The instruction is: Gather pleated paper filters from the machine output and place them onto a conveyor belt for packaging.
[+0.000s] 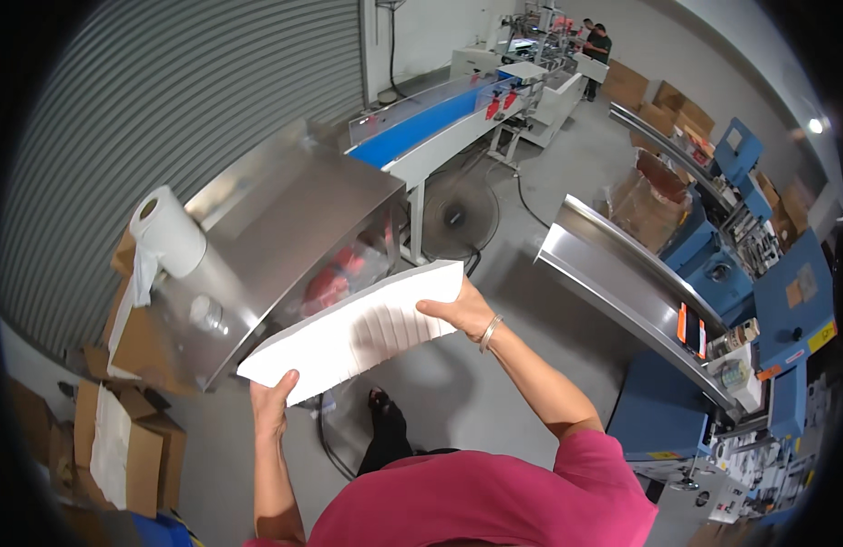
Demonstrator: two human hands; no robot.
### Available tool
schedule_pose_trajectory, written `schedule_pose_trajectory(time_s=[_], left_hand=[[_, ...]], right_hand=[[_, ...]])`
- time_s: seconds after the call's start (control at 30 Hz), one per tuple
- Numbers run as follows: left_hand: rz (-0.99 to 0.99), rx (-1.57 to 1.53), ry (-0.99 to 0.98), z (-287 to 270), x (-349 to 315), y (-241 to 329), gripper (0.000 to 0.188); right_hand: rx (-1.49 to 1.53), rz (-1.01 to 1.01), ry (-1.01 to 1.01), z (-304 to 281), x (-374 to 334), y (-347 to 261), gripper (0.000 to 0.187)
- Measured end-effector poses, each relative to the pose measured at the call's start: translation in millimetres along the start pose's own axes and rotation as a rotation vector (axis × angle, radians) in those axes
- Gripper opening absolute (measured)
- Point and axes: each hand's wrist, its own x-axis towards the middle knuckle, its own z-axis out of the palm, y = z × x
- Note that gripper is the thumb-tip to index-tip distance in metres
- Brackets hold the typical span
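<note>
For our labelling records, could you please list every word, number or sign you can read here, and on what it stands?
Nothing can be read reliably.
Yellow label on upright blue panel: too small.
Lower yellow sticker: too small.
Cylindrical container: marks too small.
White stack: no print visible.

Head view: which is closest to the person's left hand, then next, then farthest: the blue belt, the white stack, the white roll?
1. White stack: gripped in the left hand.
2. White roll: left, on the steel table.
3. Blue belt: ahead, beyond the table.
</note>
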Motion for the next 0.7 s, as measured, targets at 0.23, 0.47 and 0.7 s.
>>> schedule_pose_trajectory(time_s=[0.23,0.47,0.7], left_hand=[[0.022,-0.018,0.041,-10,132,-1,0.068],[-0.128,0.014,0.126,-28,254,1,0.063],[-0.524,0.331,0.167,-18,314,24,0.090]], right_hand=[[-0.153,-0.035,0.061,17,146,22,0.080],[-0.003,0.078,-0.219,30,308,23,0.077],[-0.426,0.481,-0.482,28,443,45,0.110]])
